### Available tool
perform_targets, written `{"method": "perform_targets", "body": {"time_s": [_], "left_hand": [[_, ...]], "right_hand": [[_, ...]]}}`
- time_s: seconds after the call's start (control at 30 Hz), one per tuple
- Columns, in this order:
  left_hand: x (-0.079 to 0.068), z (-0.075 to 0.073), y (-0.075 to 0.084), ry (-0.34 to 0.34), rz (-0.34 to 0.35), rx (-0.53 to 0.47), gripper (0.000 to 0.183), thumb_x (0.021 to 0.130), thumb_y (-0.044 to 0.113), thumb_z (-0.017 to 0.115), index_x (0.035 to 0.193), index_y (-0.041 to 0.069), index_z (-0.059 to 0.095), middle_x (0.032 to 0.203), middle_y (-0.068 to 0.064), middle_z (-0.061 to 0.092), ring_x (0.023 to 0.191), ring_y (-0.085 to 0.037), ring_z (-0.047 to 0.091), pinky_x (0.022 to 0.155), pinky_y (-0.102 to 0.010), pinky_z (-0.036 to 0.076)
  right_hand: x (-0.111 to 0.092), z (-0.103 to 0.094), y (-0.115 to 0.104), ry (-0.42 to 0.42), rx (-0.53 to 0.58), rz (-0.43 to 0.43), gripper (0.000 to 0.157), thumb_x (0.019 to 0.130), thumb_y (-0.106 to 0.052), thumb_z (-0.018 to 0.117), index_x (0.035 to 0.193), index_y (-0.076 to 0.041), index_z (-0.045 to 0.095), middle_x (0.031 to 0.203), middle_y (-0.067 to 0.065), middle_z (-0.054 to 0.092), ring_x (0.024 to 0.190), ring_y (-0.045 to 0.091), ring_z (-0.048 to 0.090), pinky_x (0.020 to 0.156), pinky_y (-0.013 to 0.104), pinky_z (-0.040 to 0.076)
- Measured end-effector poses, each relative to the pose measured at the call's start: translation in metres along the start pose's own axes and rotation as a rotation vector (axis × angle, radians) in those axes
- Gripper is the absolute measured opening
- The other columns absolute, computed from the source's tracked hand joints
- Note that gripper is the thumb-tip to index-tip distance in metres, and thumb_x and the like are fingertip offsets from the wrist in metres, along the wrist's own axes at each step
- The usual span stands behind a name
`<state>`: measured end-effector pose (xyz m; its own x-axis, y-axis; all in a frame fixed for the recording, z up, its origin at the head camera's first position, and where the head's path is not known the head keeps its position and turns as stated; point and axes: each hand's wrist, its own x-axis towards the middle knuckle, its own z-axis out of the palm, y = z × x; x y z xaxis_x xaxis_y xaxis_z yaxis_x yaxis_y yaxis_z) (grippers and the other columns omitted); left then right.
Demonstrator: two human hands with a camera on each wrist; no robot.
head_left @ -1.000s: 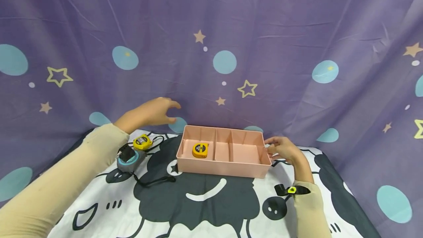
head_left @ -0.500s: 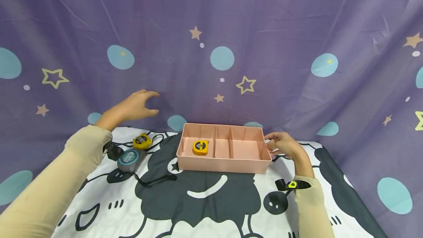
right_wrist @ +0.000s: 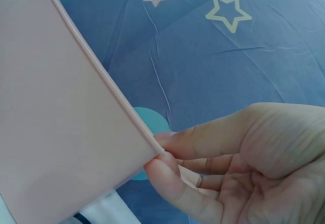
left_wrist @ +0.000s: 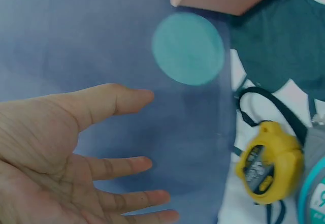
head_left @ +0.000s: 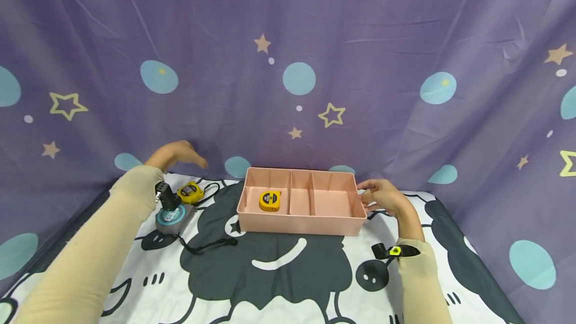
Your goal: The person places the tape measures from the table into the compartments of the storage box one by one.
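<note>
Head view: the right hand (head_left: 382,198) pinches the edge of a pink box (head_left: 301,224), one tape measure (head_left: 270,201) in its left compartment; the empty left hand (head_left: 181,153), fingers extended, seems poised for the yellow tape (head_left: 190,192) or gray tape (head_left: 170,219), calling for lowering and closing. Lettering blurs, save perhaps a "9" on the gray.

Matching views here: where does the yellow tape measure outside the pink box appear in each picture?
Head: the yellow tape measure is left of centre, below mid-height.
Left wrist: lower right, to the right of the left hand.
Right wrist: not in it.
Shared landmark: the pink box, partly shown in both wrist views.
</note>
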<state>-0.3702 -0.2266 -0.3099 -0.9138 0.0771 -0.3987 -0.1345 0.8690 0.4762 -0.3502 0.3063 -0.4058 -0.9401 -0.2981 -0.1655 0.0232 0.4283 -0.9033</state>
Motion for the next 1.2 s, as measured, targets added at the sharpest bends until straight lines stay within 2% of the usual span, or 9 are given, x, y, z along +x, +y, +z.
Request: {"method": "perform_targets", "body": {"time_s": [0.1, 0.17, 0.3, 0.4, 0.5, 0.7, 0.9, 1.07, 1.2], "left_hand": [[0.010, 0.007, -0.006, -0.046, -0.074, -0.048, 0.106, 0.089, 0.032, 0.069, 0.152, -0.021, 0.004, 0.159, -0.041, 0.006, 0.146, -0.060, 0.018, 0.119, -0.065, 0.027], [0.017, 0.011, -0.010, -0.064, -0.098, -0.062, 0.109, 0.087, 0.031, 0.071, 0.152, -0.021, 0.001, 0.158, -0.042, 0.007, 0.146, -0.060, 0.019, 0.118, -0.065, 0.028], [0.029, 0.016, -0.022, -0.088, -0.125, -0.036, 0.109, 0.084, 0.038, 0.076, 0.151, -0.021, 0.012, 0.153, -0.047, 0.019, 0.141, -0.062, 0.029, 0.114, -0.063, 0.037], [0.032, 0.019, -0.030, -0.103, -0.152, -0.020, 0.106, 0.083, 0.040, 0.077, 0.150, -0.020, 0.021, 0.147, -0.050, 0.027, 0.136, -0.063, 0.035, 0.111, -0.060, 0.042], [0.031, 0.023, -0.031, -0.122, -0.184, -0.010, 0.103, 0.085, 0.039, 0.074, 0.151, -0.019, 0.020, 0.144, -0.051, 0.030, 0.132, -0.062, 0.040, 0.109, -0.058, 0.044], [0.027, 0.029, -0.031, -0.146, -0.199, 0.023, 0.091, 0.092, 0.036, 0.066, 0.149, -0.019, 0.021, 0.142, -0.050, 0.033, 0.130, -0.057, 0.043, 0.104, -0.050, 0.049], [0.029, 0.033, -0.031, -0.154, -0.214, 0.002, 0.086, 0.091, 0.033, 0.066, 0.148, -0.019, 0.027, 0.141, -0.047, 0.036, 0.131, -0.053, 0.045, 0.102, -0.047, 0.051], [0.036, 0.036, -0.033, -0.184, -0.222, -0.001, 0.083, 0.091, 0.029, 0.064, 0.146, -0.022, 0.027, 0.143, -0.046, 0.034, 0.134, -0.053, 0.041, 0.107, -0.049, 0.049], [0.047, 0.038, -0.037, -0.200, -0.250, 0.007, 0.084, 0.088, 0.029, 0.070, 0.143, -0.022, 0.032, 0.141, -0.045, 0.037, 0.132, -0.051, 0.044, 0.106, -0.047, 0.050]], "right_hand": [[-0.002, 0.000, 0.000, 0.002, -0.003, 0.009, 0.051, 0.093, 0.001, 0.061, 0.139, 0.016, 0.046, 0.093, 0.008, 0.071, 0.079, 0.014, 0.068, 0.073, 0.033, 0.062], [-0.004, 0.000, 0.000, 0.002, -0.005, 0.007, 0.051, 0.093, 0.001, 0.061, 0.139, 0.016, 0.046, 0.093, 0.008, 0.072, 0.080, 0.015, 0.068, 0.073, 0.033, 0.062], [-0.003, 0.000, -0.001, 0.000, -0.006, -0.008, 0.051, 0.093, 0.001, 0.060, 0.139, 0.017, 0.046, 0.094, 0.009, 0.072, 0.080, 0.015, 0.068, 0.073, 0.033, 0.062], [-0.001, -0.001, -0.001, -0.002, -0.006, -0.014, 0.051, 0.092, 0.002, 0.060, 0.139, 0.017, 0.047, 0.092, 0.008, 0.072, 0.078, 0.014, 0.068, 0.073, 0.032, 0.062], [0.000, 0.000, -0.001, -0.004, -0.007, -0.013, 0.051, 0.092, 0.002, 0.060, 0.139, 0.017, 0.047, 0.091, 0.007, 0.072, 0.077, 0.013, 0.068, 0.073, 0.032, 0.062], [0.000, 0.001, -0.001, 0.000, -0.003, -0.010, 0.051, 0.093, 0.001, 0.060, 0.139, 0.016, 0.046, 0.091, 0.008, 0.071, 0.078, 0.013, 0.068, 0.072, 0.032, 0.062], [0.000, 0.001, 0.000, 0.005, -0.002, -0.008, 0.052, 0.093, 0.001, 0.060, 0.140, 0.016, 0.046, 0.095, 0.011, 0.071, 0.078, 0.014, 0.068, 0.073, 0.032, 0.062], [-0.001, 0.001, 0.000, 0.012, -0.002, -0.007, 0.051, 0.092, 0.001, 0.061, 0.139, 0.016, 0.047, 0.093, 0.010, 0.072, 0.077, 0.014, 0.067, 0.073, 0.033, 0.062], [-0.001, 0.002, 0.001, 0.015, 0.011, -0.001, 0.051, 0.092, 0.001, 0.061, 0.139, 0.016, 0.047, 0.093, 0.009, 0.072, 0.076, 0.014, 0.067, 0.072, 0.033, 0.061]]}}
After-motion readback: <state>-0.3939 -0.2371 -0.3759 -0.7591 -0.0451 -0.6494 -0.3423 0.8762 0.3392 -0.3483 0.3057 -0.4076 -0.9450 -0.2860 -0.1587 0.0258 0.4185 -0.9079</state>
